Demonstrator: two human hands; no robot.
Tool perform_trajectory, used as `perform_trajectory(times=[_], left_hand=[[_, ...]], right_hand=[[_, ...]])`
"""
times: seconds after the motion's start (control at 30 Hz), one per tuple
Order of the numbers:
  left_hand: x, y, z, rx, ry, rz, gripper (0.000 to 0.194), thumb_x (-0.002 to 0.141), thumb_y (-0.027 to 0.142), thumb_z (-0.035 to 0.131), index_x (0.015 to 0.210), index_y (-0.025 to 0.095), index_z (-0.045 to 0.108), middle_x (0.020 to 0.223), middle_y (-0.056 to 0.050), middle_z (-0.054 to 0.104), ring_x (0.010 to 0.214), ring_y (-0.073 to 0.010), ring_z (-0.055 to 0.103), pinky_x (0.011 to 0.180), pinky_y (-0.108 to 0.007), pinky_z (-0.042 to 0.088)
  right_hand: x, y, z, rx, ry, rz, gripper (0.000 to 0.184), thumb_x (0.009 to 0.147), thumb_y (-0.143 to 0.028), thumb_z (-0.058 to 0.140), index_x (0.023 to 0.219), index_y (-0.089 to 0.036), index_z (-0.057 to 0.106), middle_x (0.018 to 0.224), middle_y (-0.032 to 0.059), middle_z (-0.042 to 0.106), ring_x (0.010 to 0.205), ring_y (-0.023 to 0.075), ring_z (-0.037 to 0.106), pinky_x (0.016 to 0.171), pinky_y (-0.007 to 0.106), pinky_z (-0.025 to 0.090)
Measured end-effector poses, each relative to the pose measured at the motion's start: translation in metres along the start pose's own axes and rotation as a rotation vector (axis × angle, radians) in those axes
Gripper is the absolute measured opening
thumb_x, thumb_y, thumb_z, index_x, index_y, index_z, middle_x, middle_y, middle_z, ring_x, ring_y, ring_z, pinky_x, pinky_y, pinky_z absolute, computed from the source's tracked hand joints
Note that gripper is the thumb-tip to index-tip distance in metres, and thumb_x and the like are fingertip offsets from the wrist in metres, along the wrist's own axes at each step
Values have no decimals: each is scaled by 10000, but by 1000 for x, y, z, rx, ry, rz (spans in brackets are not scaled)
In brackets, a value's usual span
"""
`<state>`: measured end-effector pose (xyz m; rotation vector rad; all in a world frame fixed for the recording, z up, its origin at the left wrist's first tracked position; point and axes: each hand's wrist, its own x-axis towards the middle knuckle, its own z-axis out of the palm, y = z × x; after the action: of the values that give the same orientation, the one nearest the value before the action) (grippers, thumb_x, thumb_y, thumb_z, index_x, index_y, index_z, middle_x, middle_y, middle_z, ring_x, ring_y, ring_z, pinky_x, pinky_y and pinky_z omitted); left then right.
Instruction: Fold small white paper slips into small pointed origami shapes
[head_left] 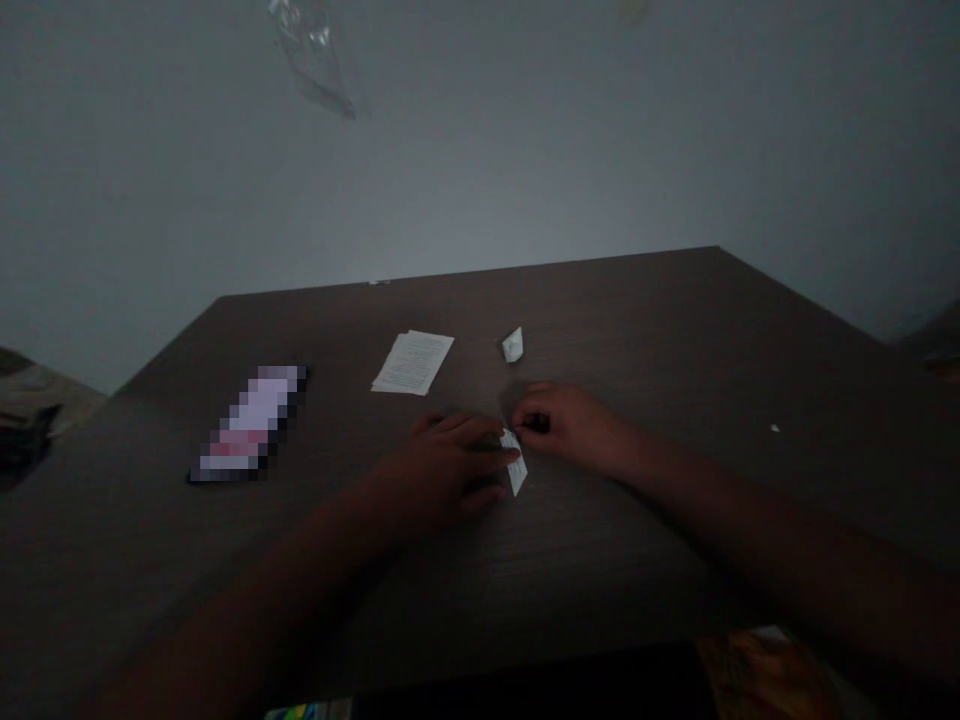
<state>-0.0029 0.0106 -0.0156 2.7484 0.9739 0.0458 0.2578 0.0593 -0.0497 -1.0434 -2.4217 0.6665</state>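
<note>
A small folded piece of printed paper (517, 474) lies on the dark wooden table between my hands. Outstretched fingers of my left hand (454, 465) rest on it from the left, apart from one another, with a fingertip pressed on its face. At the paper's far end my right hand (562, 425) is closed in a pinch, thumb and forefinger together at the upper corner. Just beyond my hands stands a small folded paper shape (513, 346), touched by neither. Farther left is a short stack of printed paper sheets (414, 363).
A phone (251, 425) with its screen lit and blurred out lies on the left of the table (637, 330). A tiny white scrap (775, 428) is at the right. Behind the table rises a pale wall (487, 150) with a clear plastic bag (315, 60) on it.
</note>
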Motion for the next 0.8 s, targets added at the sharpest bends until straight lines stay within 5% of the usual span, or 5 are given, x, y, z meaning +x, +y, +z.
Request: perform_trajectory(times=[0.37,0.8], left_hand=[[-5,16,-11,66,-181,-76,755,1041,664,767,1679,288,617,1852,-212,418,1684,-514,433,1296,-874,324],[-3,21,-15,-76,-120,-46,692,988,576,866,1596,288,705,1785,-144,543,1642,-494,487,1350,-789,338]], right_hand=[[1,-4,-2,-16,-20,46,81,935,-130,816,940,-201,778,911,26,706,848,195,640,789,317,436],[0,-10,-1,-42,-26,66,100,965,-145,794,907,-214,750,922,33,713,871,203,647,787,318,428]])
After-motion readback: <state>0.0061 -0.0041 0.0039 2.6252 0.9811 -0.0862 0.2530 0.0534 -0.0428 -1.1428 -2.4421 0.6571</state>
